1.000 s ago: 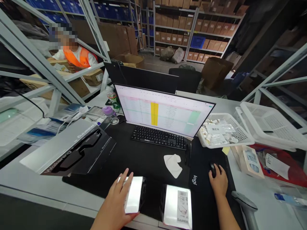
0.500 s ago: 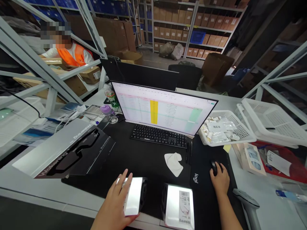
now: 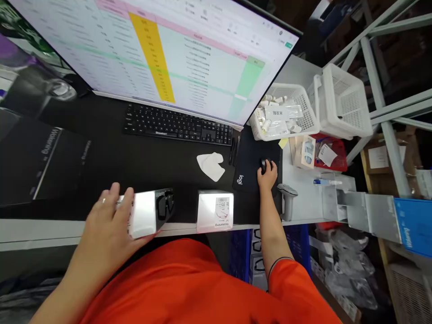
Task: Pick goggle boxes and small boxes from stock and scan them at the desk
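My left hand (image 3: 110, 225) is closed around a small white-and-black box (image 3: 144, 213), fingers across its left and thumb along the near edge. Dark glasses are pictured on the box's black side. To its right, a second white box (image 3: 215, 211) with a printed label stands at the table's front edge, untouched. My right hand (image 3: 268, 174) rests over a black computer mouse (image 3: 263, 164) on the dark mouse pad (image 3: 243, 168), and its fingers partly cover the mouse. A white cloth-like piece (image 3: 211, 165) lies between the keyboard (image 3: 175, 126) and the second box.
A monitor (image 3: 202, 58) with a spreadsheet stands behind the keyboard. White baskets (image 3: 283, 110) sit at the back right, one holding small packets. A barcode scanner (image 3: 287, 198) lies beside my right forearm. At the left is a large dark box (image 3: 43, 157). Blue crates (image 3: 240, 254) stand below the table edge.
The view has swung down and to the right, bringing in the orange shirt and the crates below. Both hands stay where they were, on the box and on the mouse.
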`<action>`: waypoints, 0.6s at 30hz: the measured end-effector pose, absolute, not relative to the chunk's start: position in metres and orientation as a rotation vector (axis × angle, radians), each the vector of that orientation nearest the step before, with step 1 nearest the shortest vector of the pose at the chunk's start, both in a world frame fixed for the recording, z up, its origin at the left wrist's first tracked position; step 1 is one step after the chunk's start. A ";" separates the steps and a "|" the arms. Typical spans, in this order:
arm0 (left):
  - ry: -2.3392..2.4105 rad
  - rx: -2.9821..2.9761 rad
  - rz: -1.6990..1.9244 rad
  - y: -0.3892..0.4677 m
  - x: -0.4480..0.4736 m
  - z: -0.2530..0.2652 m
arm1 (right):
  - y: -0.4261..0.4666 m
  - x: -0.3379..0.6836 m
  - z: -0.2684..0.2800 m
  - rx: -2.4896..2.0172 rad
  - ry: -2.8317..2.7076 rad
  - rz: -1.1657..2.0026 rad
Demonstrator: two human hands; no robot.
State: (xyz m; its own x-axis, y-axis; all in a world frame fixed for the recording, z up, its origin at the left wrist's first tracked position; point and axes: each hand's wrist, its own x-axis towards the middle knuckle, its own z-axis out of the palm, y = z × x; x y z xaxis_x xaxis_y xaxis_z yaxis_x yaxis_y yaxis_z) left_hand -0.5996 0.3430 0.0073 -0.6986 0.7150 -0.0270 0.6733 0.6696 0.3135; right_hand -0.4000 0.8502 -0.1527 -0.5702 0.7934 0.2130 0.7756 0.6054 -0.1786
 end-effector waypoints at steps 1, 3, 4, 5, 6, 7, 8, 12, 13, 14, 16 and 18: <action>2.749 1.146 0.394 0.344 -0.597 0.010 | 0.850 -0.400 -0.152 -1.273 -2.556 0.100; 2.784 1.142 0.332 0.348 -0.591 0.018 | 0.850 -0.401 -0.152 -1.261 -2.537 0.121; 2.803 1.135 0.323 0.353 -0.587 0.023 | 0.850 -0.401 -0.151 -1.259 -2.528 0.134; 2.807 1.151 0.342 0.359 -0.582 0.028 | 0.850 -0.401 -0.152 -1.258 -2.520 0.146; 2.789 1.202 0.381 0.367 -0.577 0.032 | 0.850 -0.402 -0.152 -1.260 -2.514 0.155; 2.750 1.285 0.439 0.376 -0.572 0.035 | 0.850 -0.402 -0.152 -1.264 -2.508 0.159; 2.685 1.391 0.499 0.387 -0.567 0.038 | 0.850 -0.402 -0.153 -1.269 -2.505 0.158; 2.369 1.761 0.637 0.434 -0.551 0.034 | 0.851 -0.402 -0.152 -1.290 -2.517 0.150; 2.332 1.795 0.634 0.444 -0.549 0.031 | 0.851 -0.402 -0.152 -1.294 -2.526 0.152; 2.313 1.811 0.610 0.452 -0.548 0.028 | 0.851 -0.402 -0.152 -1.298 -2.537 0.153; 2.308 1.817 0.554 0.462 -0.547 0.022 | 0.852 -0.401 -0.152 -1.306 -2.551 0.146; 2.318 1.812 0.506 0.465 -0.547 0.019 | 0.853 -0.400 -0.153 -1.301 -2.550 0.134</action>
